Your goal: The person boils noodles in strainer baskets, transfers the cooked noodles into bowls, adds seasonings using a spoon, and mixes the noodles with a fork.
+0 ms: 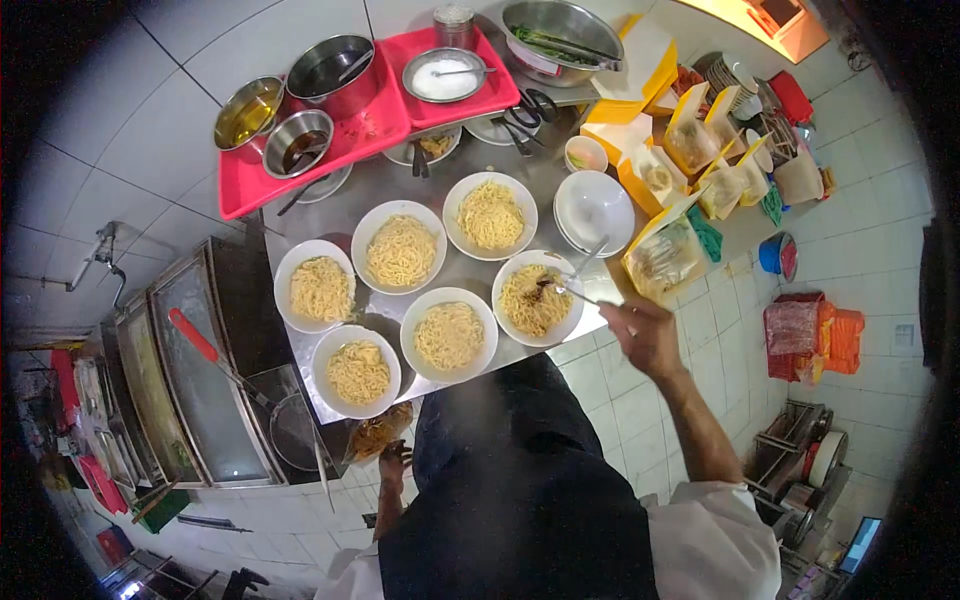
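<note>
My right hand (643,337) grips the handle of a metal utensil (581,295), probably a spoon, whose head is over a white bowl (576,330) at the table's right front. Dark brown sauce lies on the noodles (534,301) in that bowl, and a second metal utensil (594,253) leans on its rim. Several more white bowls of plain noodles (448,336) stand to the left. Below the table's front edge, my left hand (394,456) is beside a clear bag of brown food (380,433); whether it grips the bag is unclear.
Behind the bowls, pink trays (358,146) carry metal pots of dark liquid (330,71) and yellow oil (255,116), plus a white granular seasoning dish (444,79). Stacked white bowls (596,210) and yellow takeaway boxes (664,251) stand right. A noodle boiler (202,375) and red-handled strainer (193,336) are left.
</note>
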### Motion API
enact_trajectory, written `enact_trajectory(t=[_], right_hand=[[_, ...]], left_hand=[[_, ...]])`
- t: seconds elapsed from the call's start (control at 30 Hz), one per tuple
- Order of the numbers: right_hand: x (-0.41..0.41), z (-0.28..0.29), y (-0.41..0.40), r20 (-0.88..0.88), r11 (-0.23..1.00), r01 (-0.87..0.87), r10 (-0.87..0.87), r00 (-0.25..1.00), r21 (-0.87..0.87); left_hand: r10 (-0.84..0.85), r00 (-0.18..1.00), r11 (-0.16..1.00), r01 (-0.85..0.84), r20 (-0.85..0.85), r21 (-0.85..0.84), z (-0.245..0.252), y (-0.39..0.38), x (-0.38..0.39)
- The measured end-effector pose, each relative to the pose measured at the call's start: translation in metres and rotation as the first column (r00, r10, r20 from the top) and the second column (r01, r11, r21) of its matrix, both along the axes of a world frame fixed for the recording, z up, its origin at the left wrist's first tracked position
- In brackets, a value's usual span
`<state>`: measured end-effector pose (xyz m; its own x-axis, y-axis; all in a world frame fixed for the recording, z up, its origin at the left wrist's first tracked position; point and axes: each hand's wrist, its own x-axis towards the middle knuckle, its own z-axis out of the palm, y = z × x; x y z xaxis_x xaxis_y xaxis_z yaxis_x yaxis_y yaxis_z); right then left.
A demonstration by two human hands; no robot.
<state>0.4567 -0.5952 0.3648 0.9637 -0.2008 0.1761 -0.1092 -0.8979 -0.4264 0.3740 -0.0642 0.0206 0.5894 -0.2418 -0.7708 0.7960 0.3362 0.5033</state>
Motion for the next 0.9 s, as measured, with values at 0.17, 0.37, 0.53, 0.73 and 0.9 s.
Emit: enact_trajectory(t=[0.17, 0.37, 0.53, 0.73, 0.9], right_hand=[[-0.003, 0.004, 0.011, 0.191, 0.99, -0.064, 0.086, 0.978, -0.122], [0.087, 0.035, 0.011, 0.294, 0.981, 0.165, -0.189, 0.937, 0.107], [0.279, 0.061, 0.051, 0.549, 0.933, -0.055, -0.16, 0.82, 0.354], [0.404, 0.047, 0.091, 0.44, 0.951, -0.21, 0.093, 0.893, 0.228], [0.397, 0.048, 0.098, 0.392, 0.79, -0.315, 0.103, 0.914, 0.527]], left_hand=[[-0.272, 0.959, 0.912, 0.23, 0.079, 0.341, 0.055, -0.037, 0.036], [-0.19, 0.981, 0.935, 0.193, -0.041, 0.299, 0.021, -0.015, -0.002], [-0.116, 0.981, 0.982, 0.09, 0.155, 0.164, 0.009, 0.005, -0.05], [0.184, 0.961, 0.981, -0.165, -0.209, 0.106, 0.01, -0.01, -0.093], [-0.013, 1.0, 0.982, 0.012, 0.007, 0.186, -0.067, -0.001, -0.159]])
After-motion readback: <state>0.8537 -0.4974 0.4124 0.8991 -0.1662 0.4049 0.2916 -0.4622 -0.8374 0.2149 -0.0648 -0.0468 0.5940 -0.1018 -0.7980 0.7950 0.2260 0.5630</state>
